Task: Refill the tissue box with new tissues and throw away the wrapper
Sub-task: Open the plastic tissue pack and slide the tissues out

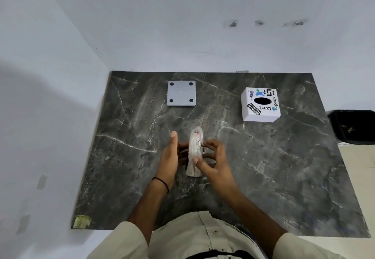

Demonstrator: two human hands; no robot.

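Note:
A wrapped pack of white tissues point(195, 149) in clear plastic stands on edge above the middle of the dark marble table point(284, 167). My left hand point(169, 155) presses its left side with fingers extended. My right hand point(212, 159) grips its right side, fingers curled on the wrapper. The white tissue box cover point(260, 104), with stickers and a dark oval slot, sits at the back right. The grey square base plate point(181, 93), with black pads at its corners, lies at the back centre.
A black bin point(354, 125) stands on the floor off the table's right edge. White walls close the table at the back and left. A yellowed sticker point(82, 221) marks the front left corner.

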